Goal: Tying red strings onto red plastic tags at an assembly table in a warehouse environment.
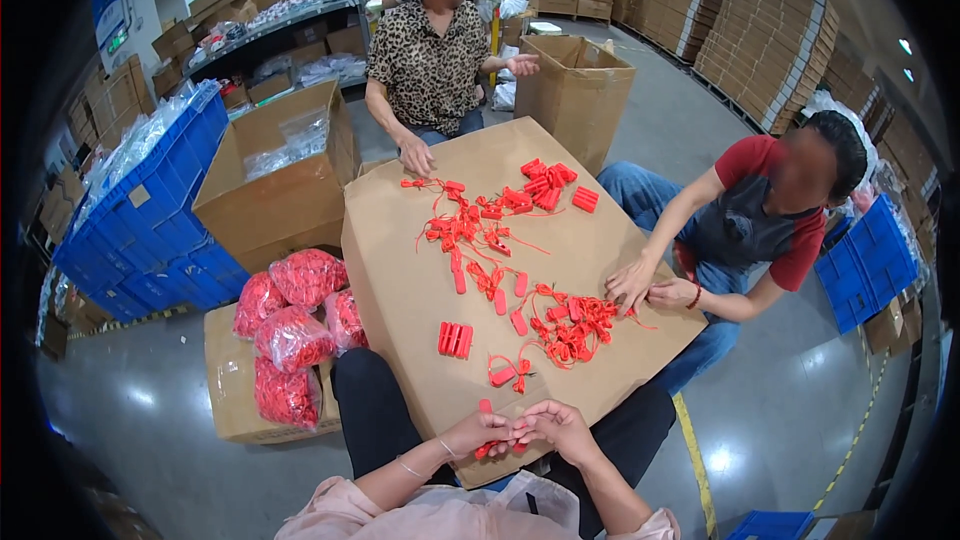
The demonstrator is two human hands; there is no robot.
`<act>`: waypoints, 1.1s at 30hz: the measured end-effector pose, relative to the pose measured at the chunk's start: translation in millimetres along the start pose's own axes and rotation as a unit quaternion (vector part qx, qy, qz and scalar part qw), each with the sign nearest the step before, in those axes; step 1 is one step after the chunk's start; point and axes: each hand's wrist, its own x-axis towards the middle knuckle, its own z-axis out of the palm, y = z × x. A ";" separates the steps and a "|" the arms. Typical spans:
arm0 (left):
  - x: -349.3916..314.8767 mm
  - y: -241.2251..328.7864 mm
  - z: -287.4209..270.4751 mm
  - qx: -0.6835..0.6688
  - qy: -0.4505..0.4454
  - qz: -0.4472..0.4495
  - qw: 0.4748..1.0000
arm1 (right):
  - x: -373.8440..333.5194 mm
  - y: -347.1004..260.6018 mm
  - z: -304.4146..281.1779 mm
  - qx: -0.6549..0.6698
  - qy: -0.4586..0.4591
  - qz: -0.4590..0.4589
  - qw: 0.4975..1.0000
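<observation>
My left hand [478,433] and my right hand [558,429] meet at the near edge of a large cardboard box that serves as a table [400,270]. Fingers of both are pinched together around small red plastic pieces [485,406], partly hidden by the hands. Just beyond lies a red piece with a looped cord [510,374]. Farther left, several red pieces sit side by side in a neat block [455,340]. A tangle of red cords [575,330] spreads to the right of centre, and another heap of corded red pieces [465,225] lies toward the far side.
One person [425,60] sits across the box, a hand near the far cords. Another person [770,210] at the right handles the near tangle. Plastic bags of red pieces [295,335] lie on a carton at left. Blue crates [150,210] and an open carton [575,90] stand around.
</observation>
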 end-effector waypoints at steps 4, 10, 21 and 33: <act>-10.7 10.2 7.8 0.077 -0.021 0.023 0.997 | -3.9 0.6 -2.6 0.101 0.022 0.007 0.995; -10.6 12.4 11.5 -0.033 -0.040 0.031 0.998 | 1.4 24.4 -21.9 0.210 0.006 0.008 0.978; 5.6 -0.7 9.1 -0.318 0.074 0.084 0.941 | 20.9 87.5 17.8 0.133 0.197 -0.105 0.966; 8.6 -9.9 20.5 -0.134 0.217 0.152 0.955 | 3.1 19.1 31.7 -0.562 0.218 -0.434 0.670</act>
